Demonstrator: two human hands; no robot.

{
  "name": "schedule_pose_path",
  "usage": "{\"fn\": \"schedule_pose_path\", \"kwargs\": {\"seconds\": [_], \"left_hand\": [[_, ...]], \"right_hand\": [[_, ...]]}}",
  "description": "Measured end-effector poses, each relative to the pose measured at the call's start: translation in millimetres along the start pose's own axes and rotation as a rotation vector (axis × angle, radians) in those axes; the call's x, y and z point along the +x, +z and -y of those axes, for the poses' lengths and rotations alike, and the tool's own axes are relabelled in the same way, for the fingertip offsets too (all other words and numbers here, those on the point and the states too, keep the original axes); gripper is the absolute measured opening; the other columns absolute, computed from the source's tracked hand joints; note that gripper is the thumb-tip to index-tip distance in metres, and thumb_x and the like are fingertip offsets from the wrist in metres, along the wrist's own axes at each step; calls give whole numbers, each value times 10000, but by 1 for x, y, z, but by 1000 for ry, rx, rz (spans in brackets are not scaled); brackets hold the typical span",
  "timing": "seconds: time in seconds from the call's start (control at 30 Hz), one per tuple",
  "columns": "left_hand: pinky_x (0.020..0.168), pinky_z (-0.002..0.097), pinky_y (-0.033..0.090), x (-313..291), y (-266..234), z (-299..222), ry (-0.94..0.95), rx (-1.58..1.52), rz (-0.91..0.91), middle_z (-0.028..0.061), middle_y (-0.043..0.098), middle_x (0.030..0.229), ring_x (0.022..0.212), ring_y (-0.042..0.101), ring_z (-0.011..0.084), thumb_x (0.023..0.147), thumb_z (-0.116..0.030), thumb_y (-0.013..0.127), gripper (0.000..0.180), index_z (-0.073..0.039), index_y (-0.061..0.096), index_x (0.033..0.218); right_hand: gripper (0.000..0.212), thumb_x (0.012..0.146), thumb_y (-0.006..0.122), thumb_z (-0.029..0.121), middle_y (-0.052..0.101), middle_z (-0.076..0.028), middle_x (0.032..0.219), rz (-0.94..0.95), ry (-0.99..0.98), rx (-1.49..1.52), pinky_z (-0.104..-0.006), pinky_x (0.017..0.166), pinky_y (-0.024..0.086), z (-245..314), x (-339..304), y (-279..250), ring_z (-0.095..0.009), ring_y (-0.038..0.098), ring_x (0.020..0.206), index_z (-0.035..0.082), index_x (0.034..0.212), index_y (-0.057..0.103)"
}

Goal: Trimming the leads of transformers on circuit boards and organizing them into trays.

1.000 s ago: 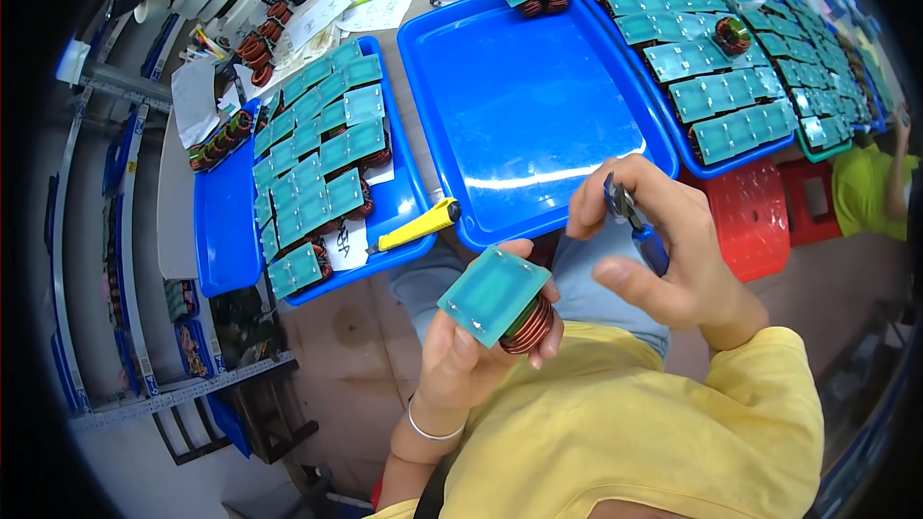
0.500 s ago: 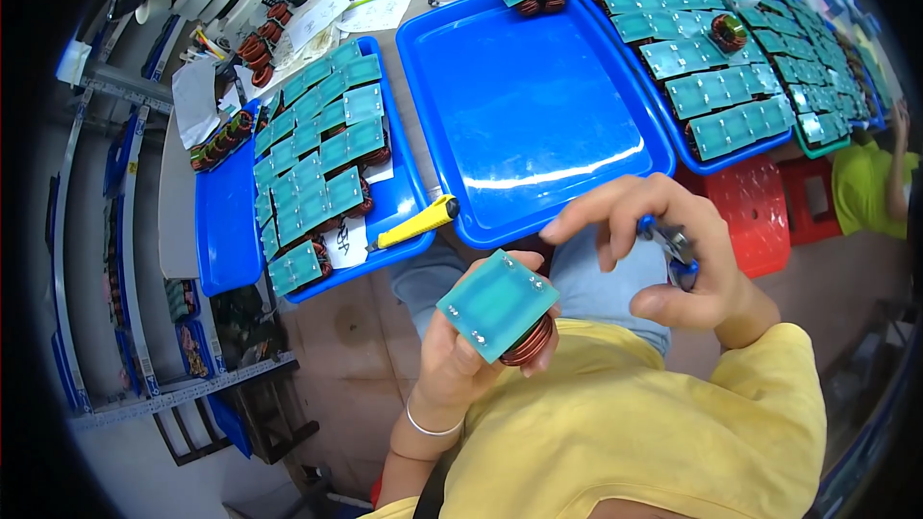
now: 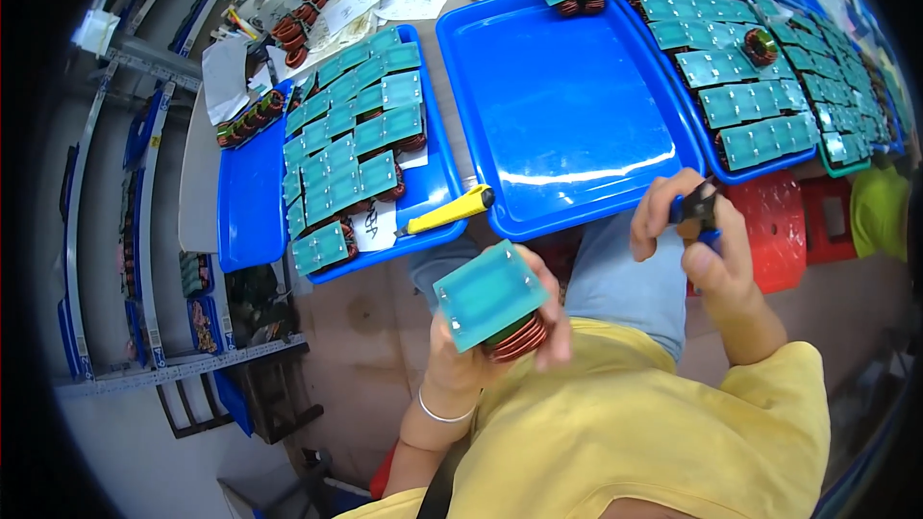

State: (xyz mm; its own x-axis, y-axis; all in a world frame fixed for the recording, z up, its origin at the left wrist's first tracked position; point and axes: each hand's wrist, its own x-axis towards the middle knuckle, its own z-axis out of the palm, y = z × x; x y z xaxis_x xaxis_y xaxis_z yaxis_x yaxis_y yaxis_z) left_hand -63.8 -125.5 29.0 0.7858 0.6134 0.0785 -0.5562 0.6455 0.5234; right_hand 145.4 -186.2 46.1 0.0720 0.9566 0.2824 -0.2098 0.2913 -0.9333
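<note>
In my left hand is a copper-wound toroid coil with a square green circuit board on top. My fingers wrap round its sides, above my lap, and the board's soldered face is turned up. To the right, apart from the board, my right hand grips small blue-handled side cutters. The cutters lie across the curled fingers, and their dark jaws point up and away. Whether the jaws are parted is too small to tell.
Ahead lies a blue tray with several board-topped coils at its far end. Filled trays flank it: a left tray with a yellow utility knife on its rim, and a right tray. A red stool stands right; shelving stands left.
My right hand has drawn back to the right, its stretched fingers now curled, and the cutters have turned jaws-upward. The board in my left hand has tilted. The whole view has shifted slightly.
</note>
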Motion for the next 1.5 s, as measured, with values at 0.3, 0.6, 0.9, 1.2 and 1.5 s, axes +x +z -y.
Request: {"fn": "schedule_pose_path", "kwargs": {"seconds": [0.3,0.6,0.9,1.2,1.5], "left_hand": [[561,244,467,7,29,-7,189,653,-383,126,494,1080,760,579,223,651,-457,740,920,54,309,1282],[862,277,427,-4,21,-6,239,989,-313,99,441,1149,1045,464,171,603,-278,810,875,13,328,1273],[818,300,416,-4,25,-8,291,1295,-273,112,434,1096,958,489,197,602,-256,811,832,6,351,1244],[799,308,418,-2,30,-8,335,1438,-193,117,434,1064,940,495,214,610,-234,806,812,0,348,1238],[806,339,418,5,39,-8,383,1742,-51,155,476,1125,958,488,280,609,-164,793,758,20,384,1220]], "right_hand": [[482,712,652,433,458,-118,716,269,-186,-970,-340,564,383,20,2,19,-288,475,630,1,866,503],[382,708,657,372,446,-66,698,357,-198,-1166,-317,569,389,33,2,21,-216,493,637,48,834,498],[458,708,634,449,408,-85,670,361,-262,-1214,-334,518,335,33,-2,16,-242,440,588,23,805,500],[390,653,672,388,421,-52,697,360,-212,-1271,-300,556,359,36,-6,16,-191,465,631,73,774,478],[438,721,636,418,424,-86,651,304,-333,-1119,-330,496,363,-3,-22,2,-246,452,557,12,796,489]]}}
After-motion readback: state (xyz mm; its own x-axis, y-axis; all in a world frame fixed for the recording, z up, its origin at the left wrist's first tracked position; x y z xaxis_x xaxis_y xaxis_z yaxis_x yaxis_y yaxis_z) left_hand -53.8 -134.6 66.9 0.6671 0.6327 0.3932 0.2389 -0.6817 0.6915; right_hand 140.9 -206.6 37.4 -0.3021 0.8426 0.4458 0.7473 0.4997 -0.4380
